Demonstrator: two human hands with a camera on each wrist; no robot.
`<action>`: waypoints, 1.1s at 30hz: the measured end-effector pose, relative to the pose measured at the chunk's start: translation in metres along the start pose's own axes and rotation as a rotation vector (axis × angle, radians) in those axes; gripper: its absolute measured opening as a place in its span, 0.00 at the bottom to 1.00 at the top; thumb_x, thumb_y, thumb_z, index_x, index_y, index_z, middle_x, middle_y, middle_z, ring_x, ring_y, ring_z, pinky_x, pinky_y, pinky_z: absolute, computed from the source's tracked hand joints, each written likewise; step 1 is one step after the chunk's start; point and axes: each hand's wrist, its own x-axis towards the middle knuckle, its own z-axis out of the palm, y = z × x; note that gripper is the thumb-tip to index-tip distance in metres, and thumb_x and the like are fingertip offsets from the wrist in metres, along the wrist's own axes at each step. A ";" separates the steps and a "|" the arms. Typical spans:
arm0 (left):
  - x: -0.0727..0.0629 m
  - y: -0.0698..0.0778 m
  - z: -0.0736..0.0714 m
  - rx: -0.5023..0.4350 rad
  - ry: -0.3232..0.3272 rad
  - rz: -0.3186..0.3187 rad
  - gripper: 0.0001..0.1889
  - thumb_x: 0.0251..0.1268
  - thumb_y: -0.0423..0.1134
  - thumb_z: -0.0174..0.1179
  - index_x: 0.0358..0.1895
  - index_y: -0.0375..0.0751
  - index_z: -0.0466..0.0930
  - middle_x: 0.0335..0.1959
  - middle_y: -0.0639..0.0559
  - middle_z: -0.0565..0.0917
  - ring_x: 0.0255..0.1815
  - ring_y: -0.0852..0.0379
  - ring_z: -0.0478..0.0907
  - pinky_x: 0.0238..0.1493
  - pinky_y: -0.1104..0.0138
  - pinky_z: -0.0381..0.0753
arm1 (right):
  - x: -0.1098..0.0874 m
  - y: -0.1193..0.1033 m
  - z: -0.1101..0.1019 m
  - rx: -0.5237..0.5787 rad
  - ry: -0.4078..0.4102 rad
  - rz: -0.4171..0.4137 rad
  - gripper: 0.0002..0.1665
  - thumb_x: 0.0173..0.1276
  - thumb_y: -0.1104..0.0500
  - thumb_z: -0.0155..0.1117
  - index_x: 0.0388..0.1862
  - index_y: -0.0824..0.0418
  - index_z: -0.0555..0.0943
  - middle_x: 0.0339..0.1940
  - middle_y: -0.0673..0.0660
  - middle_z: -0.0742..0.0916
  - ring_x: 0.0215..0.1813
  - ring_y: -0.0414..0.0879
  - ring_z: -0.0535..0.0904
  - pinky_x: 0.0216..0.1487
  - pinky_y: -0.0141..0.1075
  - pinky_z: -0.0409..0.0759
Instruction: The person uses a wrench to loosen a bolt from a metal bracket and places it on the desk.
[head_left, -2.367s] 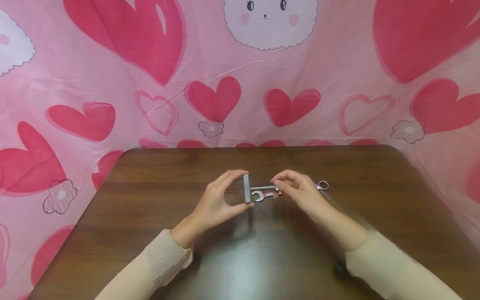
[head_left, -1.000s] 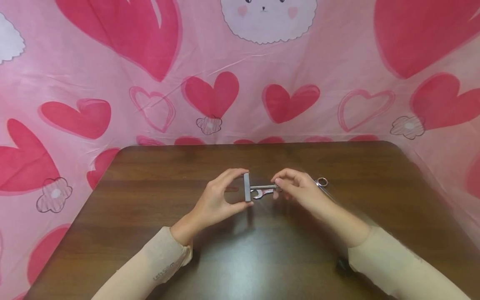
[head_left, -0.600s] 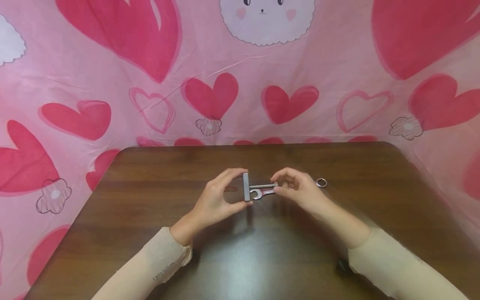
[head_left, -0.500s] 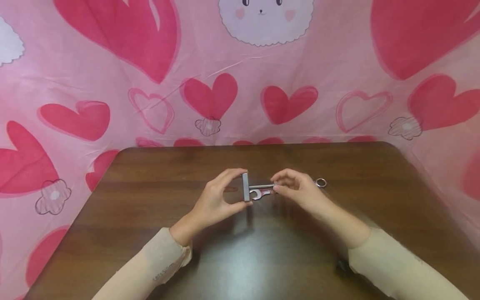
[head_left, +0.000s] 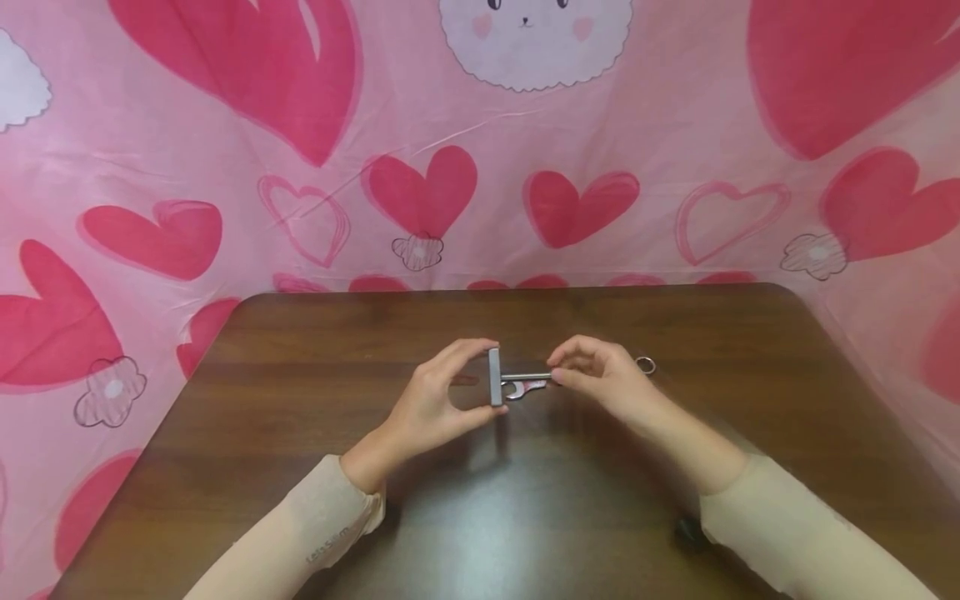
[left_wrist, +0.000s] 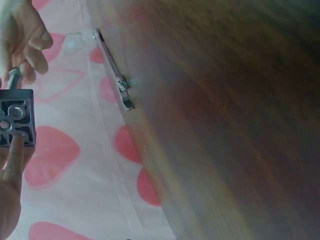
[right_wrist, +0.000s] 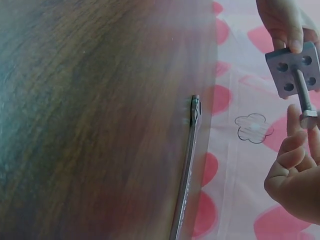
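Note:
My left hand (head_left: 431, 396) holds a grey square metal plate (head_left: 494, 377) on edge above the table, thumb and fingers at opposite edges. The right wrist view shows several holes in the plate's face and a bolt (right_wrist: 302, 90) standing out from its centre. On the plate's other side are recesses, seen in the left wrist view. The bolt points toward my right hand (head_left: 600, 377), whose thumb and fingertips pinch the nut (right_wrist: 310, 114) near the bolt's free end. In the head view the fingertips hide this nut.
Behind the hands, a wrench lies on the brown wooden table (head_left: 360, 333). Its open end (head_left: 514, 390) shows below the bolt and a ring end (head_left: 646, 365) beyond the right hand. A pink heart-printed cloth (head_left: 585, 125) hangs at the table's far edge.
The right thumb and fingertips have rolled and shifted about the nut, and the right hand sits slightly further right. The left hand keeps the plate nearly still.

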 end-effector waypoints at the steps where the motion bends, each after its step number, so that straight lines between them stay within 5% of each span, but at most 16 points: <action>1: 0.000 0.000 0.000 0.001 0.000 0.000 0.38 0.45 0.34 0.79 0.65 0.42 0.73 0.58 0.49 0.80 0.57 0.55 0.80 0.46 0.61 0.88 | 0.000 0.000 0.000 -0.011 -0.002 -0.025 0.12 0.66 0.67 0.66 0.48 0.65 0.80 0.29 0.53 0.85 0.32 0.42 0.81 0.34 0.31 0.78; 6: 0.000 -0.001 -0.001 0.016 0.003 -0.006 0.38 0.45 0.35 0.79 0.64 0.42 0.73 0.58 0.50 0.80 0.57 0.55 0.80 0.47 0.65 0.88 | -0.002 -0.001 0.002 -0.052 0.003 -0.103 0.14 0.63 0.70 0.67 0.48 0.66 0.80 0.27 0.53 0.81 0.29 0.42 0.75 0.30 0.31 0.74; 13: 0.000 0.000 -0.002 0.023 0.005 -0.006 0.38 0.46 0.35 0.79 0.64 0.42 0.73 0.58 0.50 0.80 0.57 0.56 0.80 0.48 0.68 0.87 | -0.002 -0.002 0.002 -0.007 -0.016 0.013 0.16 0.72 0.60 0.62 0.54 0.68 0.79 0.35 0.56 0.88 0.38 0.42 0.84 0.40 0.35 0.83; 20: 0.000 0.000 -0.001 0.017 0.010 0.001 0.38 0.45 0.35 0.79 0.64 0.42 0.73 0.58 0.50 0.80 0.56 0.55 0.80 0.48 0.65 0.87 | -0.001 -0.006 0.003 -0.002 -0.002 0.010 0.14 0.78 0.56 0.54 0.49 0.65 0.80 0.26 0.54 0.86 0.27 0.49 0.74 0.28 0.30 0.74; 24: 0.002 0.001 -0.001 0.024 0.016 0.007 0.38 0.45 0.35 0.79 0.64 0.43 0.73 0.57 0.50 0.81 0.56 0.55 0.80 0.48 0.66 0.87 | 0.001 -0.008 0.004 0.001 0.025 0.013 0.13 0.77 0.57 0.55 0.48 0.66 0.80 0.24 0.52 0.85 0.26 0.45 0.73 0.26 0.30 0.71; 33: 0.000 -0.001 0.000 0.035 0.014 0.003 0.39 0.45 0.35 0.79 0.64 0.42 0.73 0.57 0.49 0.81 0.56 0.55 0.81 0.48 0.63 0.88 | -0.001 -0.007 0.007 -0.027 0.068 -0.038 0.16 0.66 0.67 0.66 0.52 0.64 0.77 0.46 0.64 0.85 0.41 0.42 0.81 0.43 0.30 0.83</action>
